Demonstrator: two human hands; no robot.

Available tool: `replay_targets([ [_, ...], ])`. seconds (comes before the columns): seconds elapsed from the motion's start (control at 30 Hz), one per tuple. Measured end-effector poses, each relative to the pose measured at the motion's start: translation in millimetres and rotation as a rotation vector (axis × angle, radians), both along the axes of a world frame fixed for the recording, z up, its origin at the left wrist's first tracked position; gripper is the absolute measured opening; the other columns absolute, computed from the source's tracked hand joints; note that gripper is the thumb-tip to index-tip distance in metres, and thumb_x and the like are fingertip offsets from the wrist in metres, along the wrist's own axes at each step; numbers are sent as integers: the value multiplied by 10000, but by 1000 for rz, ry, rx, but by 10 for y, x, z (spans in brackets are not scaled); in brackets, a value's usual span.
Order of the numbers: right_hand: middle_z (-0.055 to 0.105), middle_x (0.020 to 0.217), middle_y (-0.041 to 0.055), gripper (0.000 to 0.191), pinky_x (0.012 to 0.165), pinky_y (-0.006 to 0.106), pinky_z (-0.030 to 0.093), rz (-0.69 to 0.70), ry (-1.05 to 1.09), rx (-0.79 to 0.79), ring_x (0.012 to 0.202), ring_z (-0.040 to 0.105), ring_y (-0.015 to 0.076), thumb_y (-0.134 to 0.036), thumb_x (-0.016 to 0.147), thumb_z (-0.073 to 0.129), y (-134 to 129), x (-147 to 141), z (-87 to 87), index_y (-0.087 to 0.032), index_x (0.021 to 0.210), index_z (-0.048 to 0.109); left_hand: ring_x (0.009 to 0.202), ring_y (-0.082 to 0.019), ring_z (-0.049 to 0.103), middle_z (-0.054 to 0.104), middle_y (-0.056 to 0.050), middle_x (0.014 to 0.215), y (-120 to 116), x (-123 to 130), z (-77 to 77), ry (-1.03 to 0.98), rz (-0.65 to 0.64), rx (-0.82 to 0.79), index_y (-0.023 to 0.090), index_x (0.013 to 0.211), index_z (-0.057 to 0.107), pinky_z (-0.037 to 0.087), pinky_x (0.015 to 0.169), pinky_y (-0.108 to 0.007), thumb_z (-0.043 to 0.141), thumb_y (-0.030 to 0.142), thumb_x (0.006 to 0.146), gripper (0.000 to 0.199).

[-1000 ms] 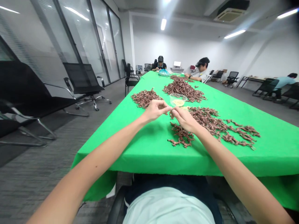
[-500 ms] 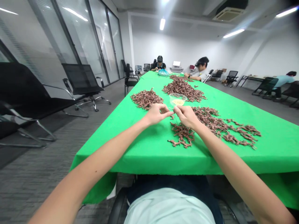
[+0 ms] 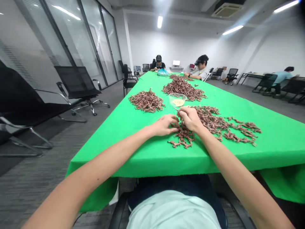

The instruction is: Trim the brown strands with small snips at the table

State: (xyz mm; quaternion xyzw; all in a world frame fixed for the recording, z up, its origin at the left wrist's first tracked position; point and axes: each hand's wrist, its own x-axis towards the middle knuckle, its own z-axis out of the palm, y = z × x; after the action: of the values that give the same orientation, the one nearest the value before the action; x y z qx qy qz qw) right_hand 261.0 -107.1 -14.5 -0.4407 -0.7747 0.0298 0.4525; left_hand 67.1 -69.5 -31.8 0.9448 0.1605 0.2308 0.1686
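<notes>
My left hand (image 3: 165, 125) reaches to the near small pile of brown knobbly pieces (image 3: 184, 138), its fingers curved and apart at the pile's left edge. Closed around a thin pointed tool (image 3: 175, 109), possibly tweezers, my right hand (image 3: 190, 117) hovers just above the same pile. The tool's tip points left, and most of it is hidden in the fingers. Beyond the hands stands a clear round plastic tub (image 3: 172, 101) with pale yellow bits inside. Another heap of brown pieces (image 3: 212, 121) spreads to the right of my right hand.
A separate brown heap (image 3: 147, 101) lies to the left and a larger one (image 3: 183, 89) behind the tub, all on a green tablecloth (image 3: 114, 140). Two people sit at the table's far end near a blue bag (image 3: 163, 72). Black chairs (image 3: 76, 82) stand at left.
My left hand has moved down from beside my right fingertips to the near pile. My right hand keeps its grip, with the tool's tip now showing. The view has shifted slightly.
</notes>
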Motion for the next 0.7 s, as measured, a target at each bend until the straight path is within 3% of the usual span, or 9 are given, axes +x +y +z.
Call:
replay_targets([
  [0.23, 615, 646, 25, 287, 659, 308, 410, -16, 64, 11, 641, 573, 176, -347, 912, 436, -2, 66, -54, -206, 721, 596, 945, -193, 676, 743, -77, 985, 20, -21, 44, -97, -5, -76, 155, 947, 718, 500, 928, -358, 651, 190, 927, 78],
  [0.5, 586, 596, 8, 305, 607, 290, 412, -34, 177, -11, 578, 548, 157, -350, 901, 436, 15, 116, -70, -203, 704, 617, 1067, -243, 646, 731, -99, 1099, -25, -47, 108, 34, -120, 52, 203, 1123, 746, 457, 993, -405, 710, 216, 886, 239],
  [0.7, 588, 594, 4, 318, 607, 290, 413, -37, 184, -18, 566, 542, 152, -367, 911, 431, -3, 105, -61, -204, 716, 621, 1023, -251, 636, 700, -106, 1052, -89, 28, 84, 53, -52, 92, 163, 1034, 757, 477, 957, -414, 714, 198, 872, 172],
])
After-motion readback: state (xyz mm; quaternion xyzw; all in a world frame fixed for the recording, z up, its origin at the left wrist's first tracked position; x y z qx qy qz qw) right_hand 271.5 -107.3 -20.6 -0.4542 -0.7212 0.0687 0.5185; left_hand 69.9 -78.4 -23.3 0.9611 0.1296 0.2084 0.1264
